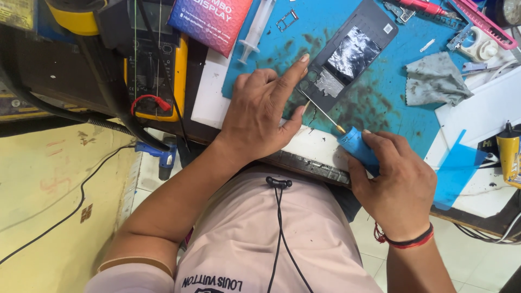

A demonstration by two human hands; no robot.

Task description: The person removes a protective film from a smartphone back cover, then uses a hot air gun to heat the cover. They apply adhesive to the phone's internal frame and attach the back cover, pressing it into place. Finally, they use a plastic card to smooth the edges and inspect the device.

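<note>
I'm looking straight down at the stained blue work mat (380,116) on the surface. My left hand (266,111) is spread flat, released rather than clenched, with the forefinger pressing the lower corner of the dark opened phone body with a silvery foil patch (347,57) and the thumb bracing beside its bottom edge. My right hand (399,182) is clenched around the blue-handled screwdriver with a thin metal shaft (355,144); the grip is wrapped on the handle, and the shaft runs up and left until its tip meets the phone body just beside my left forefinger. The phone body lies tilted on the mat, near its middle.

Right of the phone body, a crumpled grey cloth (437,81) sits on the mat. Above my left hand, a clear plastic syringe (256,30) lies at the mat's edge, next to a red and blue printed pouch (209,21). Far left, a yellow multimeter with a red lead (157,76) rests on the surface. A black earphone cable (279,217) hangs down my pale shirt.
</note>
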